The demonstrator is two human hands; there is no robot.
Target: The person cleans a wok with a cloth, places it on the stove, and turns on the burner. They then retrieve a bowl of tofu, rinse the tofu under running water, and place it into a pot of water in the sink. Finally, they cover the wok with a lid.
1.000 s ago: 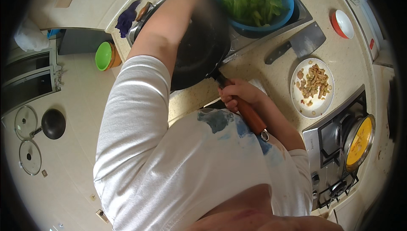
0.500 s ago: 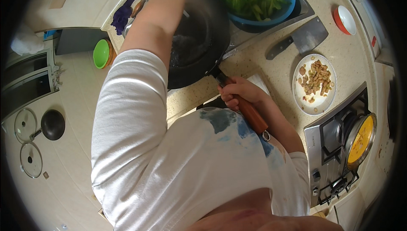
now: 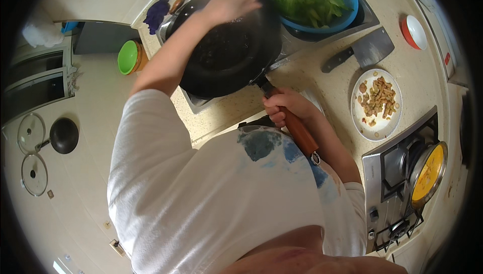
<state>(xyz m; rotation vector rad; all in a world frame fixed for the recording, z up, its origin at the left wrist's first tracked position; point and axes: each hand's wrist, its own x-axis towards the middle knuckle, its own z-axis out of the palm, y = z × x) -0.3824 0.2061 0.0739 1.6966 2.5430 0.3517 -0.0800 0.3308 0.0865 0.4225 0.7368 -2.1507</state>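
Over the sink, right hand (image 3: 286, 106) clamps the wok (image 3: 229, 47) handle; left hand (image 3: 232, 3) spread inside

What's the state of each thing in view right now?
Black pan: tilted over the sink, wet inside.
Right hand: gripping the pan's wooden handle.
Left hand: inside the pan at its far rim.
Blue bowl: full of green leaves.
Cleaver: lying flat on the counter.
White plate: holds chopped food.
Pot on stove: uncovered, yellow contents.
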